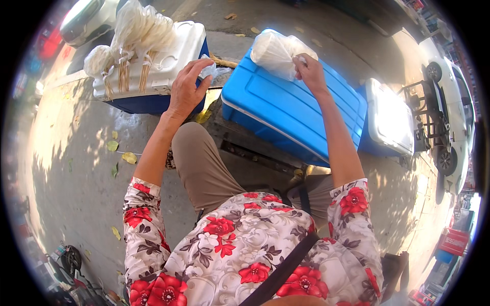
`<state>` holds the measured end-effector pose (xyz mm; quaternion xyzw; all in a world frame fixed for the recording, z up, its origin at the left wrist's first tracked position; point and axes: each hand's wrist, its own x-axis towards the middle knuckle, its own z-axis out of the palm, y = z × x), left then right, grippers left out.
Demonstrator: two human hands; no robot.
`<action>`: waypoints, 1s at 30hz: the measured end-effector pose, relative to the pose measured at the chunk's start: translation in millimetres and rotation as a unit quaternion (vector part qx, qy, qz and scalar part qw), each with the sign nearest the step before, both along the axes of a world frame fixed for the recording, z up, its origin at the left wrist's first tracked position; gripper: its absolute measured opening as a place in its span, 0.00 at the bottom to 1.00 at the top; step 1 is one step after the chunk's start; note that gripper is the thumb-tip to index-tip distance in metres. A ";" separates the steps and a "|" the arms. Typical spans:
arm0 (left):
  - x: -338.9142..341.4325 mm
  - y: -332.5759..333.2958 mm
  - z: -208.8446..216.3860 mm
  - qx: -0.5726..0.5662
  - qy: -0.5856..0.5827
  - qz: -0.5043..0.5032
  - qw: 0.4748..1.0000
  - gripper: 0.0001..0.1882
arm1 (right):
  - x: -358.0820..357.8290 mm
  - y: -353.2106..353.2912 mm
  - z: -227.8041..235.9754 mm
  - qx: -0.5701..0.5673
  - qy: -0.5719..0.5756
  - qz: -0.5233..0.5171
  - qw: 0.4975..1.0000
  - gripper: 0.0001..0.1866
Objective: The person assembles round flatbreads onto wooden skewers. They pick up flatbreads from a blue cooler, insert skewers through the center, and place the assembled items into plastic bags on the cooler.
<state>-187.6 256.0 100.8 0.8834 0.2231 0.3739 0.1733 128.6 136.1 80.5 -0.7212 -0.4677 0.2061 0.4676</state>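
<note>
A white translucent plastic bag (273, 51) with pale contents lies on the blue lidded box (286, 99). My right hand (310, 75) pinches the bag's near right edge, thumb and fingers together. My left hand (188, 87) is curled beside the white-lidded cooler (171, 71), with a crumpled clear plastic bag (207, 69) between thumb and forefinger. Upon that cooler sit several tied plastic bags (140, 28), with bundles of thin wooden sticks (124, 71) hanging from them. What is inside the bags is too cloudy to make out.
To the right of the blue box stands another white-lidded cooler (390, 115), beside a dark metal frame cart (421, 109). A white car (454, 122) is parked farther right. Yellow leaves (129, 157) lie on the pavement, and a motorbike (71, 260) is at the lower left.
</note>
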 end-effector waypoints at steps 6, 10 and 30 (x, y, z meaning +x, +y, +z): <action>95.7 -49.2 -1.2 -0.027 -0.032 -0.104 0.994 0.17 | -22.8 -44.4 16.0 0.036 0.162 0.051 0.985 0.12; 141.9 -68.3 -18.3 0.039 -0.045 -0.117 0.991 0.14 | -27.7 -58.2 11.9 0.051 0.207 0.065 0.975 0.13; 158.0 -60.7 -55.2 -0.008 -0.072 -0.052 0.996 0.11 | -39.8 -59.0 37.8 0.148 0.074 -0.050 0.985 0.14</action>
